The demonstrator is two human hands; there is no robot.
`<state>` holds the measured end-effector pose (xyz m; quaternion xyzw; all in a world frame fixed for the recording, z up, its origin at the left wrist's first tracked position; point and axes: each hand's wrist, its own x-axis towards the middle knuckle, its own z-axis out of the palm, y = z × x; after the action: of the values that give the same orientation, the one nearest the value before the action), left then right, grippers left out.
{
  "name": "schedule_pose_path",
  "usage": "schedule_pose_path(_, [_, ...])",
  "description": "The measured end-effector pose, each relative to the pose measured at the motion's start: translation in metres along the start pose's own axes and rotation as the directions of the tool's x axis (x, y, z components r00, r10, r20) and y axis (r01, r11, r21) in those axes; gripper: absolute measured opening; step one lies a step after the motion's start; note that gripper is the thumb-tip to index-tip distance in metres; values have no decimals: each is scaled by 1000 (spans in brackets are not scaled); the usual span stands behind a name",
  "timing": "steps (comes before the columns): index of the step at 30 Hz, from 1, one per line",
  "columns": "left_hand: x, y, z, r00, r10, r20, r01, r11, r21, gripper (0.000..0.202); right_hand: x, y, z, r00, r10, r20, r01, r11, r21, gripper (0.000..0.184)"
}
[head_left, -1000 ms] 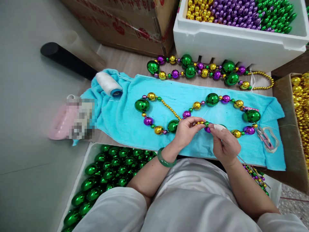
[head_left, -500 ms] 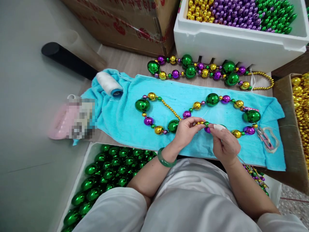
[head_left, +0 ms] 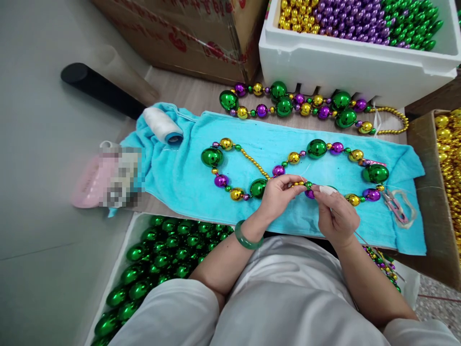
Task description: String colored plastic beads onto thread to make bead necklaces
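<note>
In the head view, a person works with both hands over a necklace [head_left: 317,148] on a blue towel [head_left: 245,132]. The necklace lies in a crossed, figure-eight shape, its gold, purple and green beads of mixed sizes spread in a left loop and a right loop, with the hands near the crossing, over its near side.

The left hand [head_left: 277,194], with a green bangle [head_left: 248,235] at the wrist, pinches the strand between thumb and forefinger, beside a small green bead [head_left: 309,184]. The right hand [head_left: 339,214] comes in from the right, its thumb and forefinger pressed together at that bead; exactly what they pinch is too small to tell. A white wrap [head_left: 327,190] covers part of one finger, and a thin rod [head_left: 360,237] shows at the near side of this hand.

A spool [head_left: 162,125] lies at the towel's far left, and snips [head_left: 395,207] lie near its right end. Beyond the towel, a second necklace [head_left: 284,106] stretches in front of a foam box [head_left: 345,69] of gold, purple and green beads. A carton [head_left: 187,41] stands far left, and large green beads [head_left: 173,241] fill a tray at the near left.
</note>
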<state>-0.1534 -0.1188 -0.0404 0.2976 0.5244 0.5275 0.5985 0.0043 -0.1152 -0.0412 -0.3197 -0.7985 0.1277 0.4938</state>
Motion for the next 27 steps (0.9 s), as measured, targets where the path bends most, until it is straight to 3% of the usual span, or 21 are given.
schedule_pose_path(27, [0,1,1,1000,-9,0,9,1000,22,25,2,1,-1,1000,14,-5,-13,999,31,37])
